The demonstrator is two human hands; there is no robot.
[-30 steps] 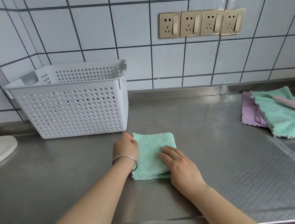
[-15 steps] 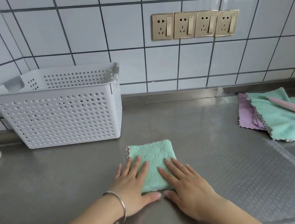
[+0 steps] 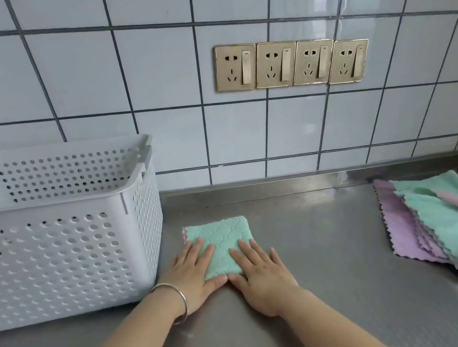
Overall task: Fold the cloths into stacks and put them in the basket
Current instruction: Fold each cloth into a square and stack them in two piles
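Note:
A small folded green cloth [image 3: 221, 234] lies flat on the steel counter just right of the white perforated basket [image 3: 62, 255]. My left hand [image 3: 193, 275], with a silver bangle on the wrist, presses its straight fingers on the cloth's near left part. My right hand [image 3: 261, 273] lies flat on the near right part, fingers spread. The thumbs nearly meet at the cloth's front edge. A loose pile of green and purple cloths [image 3: 447, 228] lies at the right, with a pink one on top.
The steel counter [image 3: 320, 248] runs back to a tiled wall. A row of gold wall sockets [image 3: 292, 64] sits above the counter. The basket's inside shows no cloths from here.
My left hand has let go of the cloth's left edge and now lies flat on it. The view has shifted right, so the basket sits further left in frame.

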